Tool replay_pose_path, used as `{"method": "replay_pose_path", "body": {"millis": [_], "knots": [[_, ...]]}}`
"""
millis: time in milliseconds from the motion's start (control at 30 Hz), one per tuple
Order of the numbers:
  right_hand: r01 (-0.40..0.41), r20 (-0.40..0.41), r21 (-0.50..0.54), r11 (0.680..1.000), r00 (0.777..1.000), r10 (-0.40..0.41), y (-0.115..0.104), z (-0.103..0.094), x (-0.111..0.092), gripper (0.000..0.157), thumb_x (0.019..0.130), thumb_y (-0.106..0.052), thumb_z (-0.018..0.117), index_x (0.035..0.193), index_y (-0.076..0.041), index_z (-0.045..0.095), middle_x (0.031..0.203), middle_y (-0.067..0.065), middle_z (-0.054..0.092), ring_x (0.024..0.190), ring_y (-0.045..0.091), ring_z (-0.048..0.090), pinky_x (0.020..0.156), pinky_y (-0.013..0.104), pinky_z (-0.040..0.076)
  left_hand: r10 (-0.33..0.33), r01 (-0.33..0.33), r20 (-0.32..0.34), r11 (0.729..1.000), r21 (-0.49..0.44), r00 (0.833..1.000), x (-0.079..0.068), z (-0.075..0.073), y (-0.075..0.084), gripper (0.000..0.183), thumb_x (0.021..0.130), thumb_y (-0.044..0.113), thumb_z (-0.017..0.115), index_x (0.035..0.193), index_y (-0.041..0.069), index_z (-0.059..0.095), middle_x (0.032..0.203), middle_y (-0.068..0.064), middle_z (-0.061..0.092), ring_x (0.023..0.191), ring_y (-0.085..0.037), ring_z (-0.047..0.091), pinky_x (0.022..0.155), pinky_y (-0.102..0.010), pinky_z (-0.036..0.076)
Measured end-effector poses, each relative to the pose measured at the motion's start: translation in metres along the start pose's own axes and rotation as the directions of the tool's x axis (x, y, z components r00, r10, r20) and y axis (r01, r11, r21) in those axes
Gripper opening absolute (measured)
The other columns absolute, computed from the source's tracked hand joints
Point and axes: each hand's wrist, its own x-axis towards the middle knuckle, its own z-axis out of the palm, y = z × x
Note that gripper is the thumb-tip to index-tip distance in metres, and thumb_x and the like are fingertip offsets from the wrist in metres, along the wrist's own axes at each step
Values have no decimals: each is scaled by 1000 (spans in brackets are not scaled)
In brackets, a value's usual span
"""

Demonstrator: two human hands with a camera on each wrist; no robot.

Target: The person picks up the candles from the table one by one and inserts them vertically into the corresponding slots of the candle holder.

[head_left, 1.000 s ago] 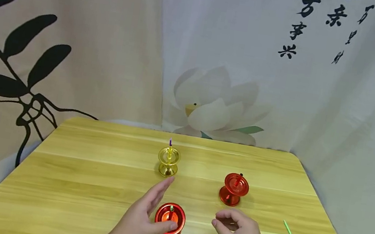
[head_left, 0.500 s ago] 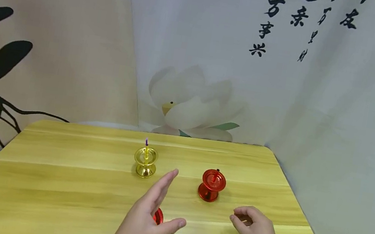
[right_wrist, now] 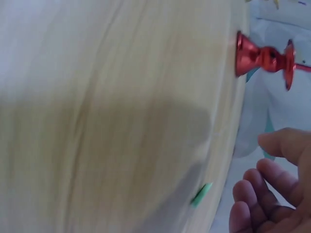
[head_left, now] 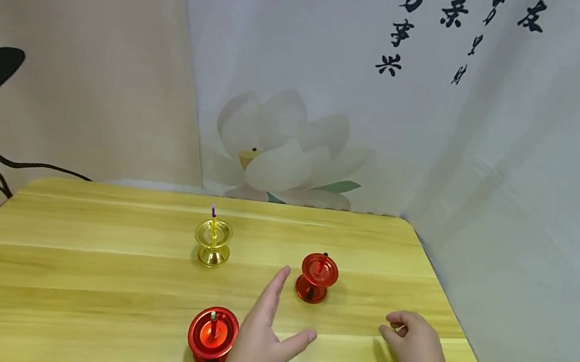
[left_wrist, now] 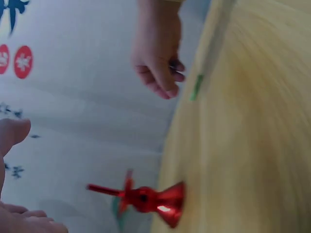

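Observation:
My left hand [head_left: 260,345] is spread above the table with thumb and fingers apart, just right of the near red candle holder [head_left: 210,353], whose candle has a pale green tip. Nothing is in its grasp. The right hand [head_left: 417,353] hovers at the right side, fingers loosely bent. A thin green stick [right_wrist: 200,195], like a small candle, lies on the table below its fingertips; in the head view that hand mostly hides it. Thumb and forefinger stand apart in the right wrist view, holding nothing. Farther back is another red candle holder [head_left: 312,290] with a dark-tipped candle.
A gold candle holder [head_left: 213,254] with a yellow, purple-tipped candle stands at the back. The wooden table [head_left: 84,275] ends at a curtain [head_left: 300,114] printed with a flower and characters.
The head view has swung right. My right hand has moved right, away from the near red holder to above the green stick. My left hand has also shifted right, off that holder.

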Motion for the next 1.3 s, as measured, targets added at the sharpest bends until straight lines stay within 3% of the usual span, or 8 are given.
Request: {"method": "replay_pose_path", "body": {"millis": [133,367,567,767,967,1300], "knots": [[-13,49,-27,1000,999,14,8,-3,10,30,93,-21,72,114,1,70,102,6,66,91,24,66,77,43,56,-23,25,-47,999,39,999,12,16,-16,98,82,35,84,159,22,26,162,-3,30,146,-34,32,114,-61,30],[-33,106,-74,997,994,41,16,-6,22,30,92,-18,71,113,3,69,101,7,69,92,26,67,78,46,57,-67,74,-118,996,56,991,32,40,-36,96,81,32,84,158,16,29,159,-7,36,143,-34,37,113,-59,33],[-45,143,-131,990,988,64,19,-6,28,20,90,-17,73,103,-2,72,92,2,71,84,20,67,75,44,57,-63,71,-190,997,36,980,49,51,-53,86,81,20,85,152,8,38,151,-13,46,139,-36,43,114,-56,34],[-31,156,-169,985,986,58,20,-7,32,12,90,-14,73,95,-4,72,87,1,70,77,16,64,70,42,56,-78,86,-259,996,22,963,62,57,-65,81,80,20,86,148,7,43,150,-13,47,140,-34,42,114,-55,34],[-50,185,-195,980,979,87,23,-7,32,7,90,-14,73,86,-8,70,78,-2,66,67,14,58,62,36,52,-145,147,-250,989,-10,957,71,63,-69,82,81,24,85,150,13,43,153,-9,45,142,-31,40,115,-55,33],[-49,194,-194,980,977,87,22,-6,33,12,89,-13,69,78,-11,63,69,0,59,60,17,51,57,32,43,-137,149,-225,988,39,965,83,66,-71,85,82,26,85,152,10,40,153,-10,45,139,-31,44,111,-56,39]]}}
